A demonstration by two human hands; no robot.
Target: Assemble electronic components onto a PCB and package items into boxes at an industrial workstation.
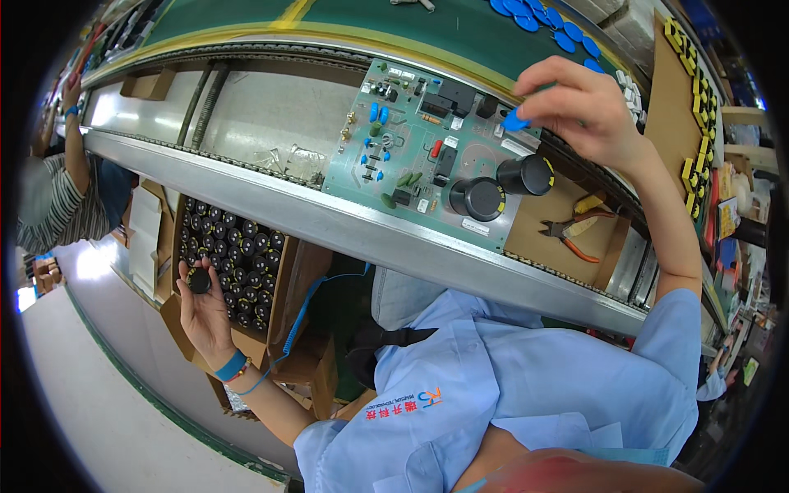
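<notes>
My left hand (207, 324), wearing a blue wrist strap, grips a black cylindrical capacitor (198, 280) above the cardboard box (288, 283) of similar black capacitors. Over the far right part of a green circuit board (481, 158), my right hand (579, 111) pinches a blue disc component (516, 121) between thumb and fingers. Whether the disc touches the board I cannot tell. Two large black capacitors (477, 200) stand on the board's right side, among smaller blue, green, red and black parts. The board lies across the conveyor rails.
Pliers with orange handles (571, 237) lie in a cardboard tray right of the board. Loose blue discs (565, 39) are scattered on the green surface beyond. Yellow-and-black parts (697, 164) line cardboard at far right. A silver rail (271, 189) runs before me. Another person (70, 197) is at far left.
</notes>
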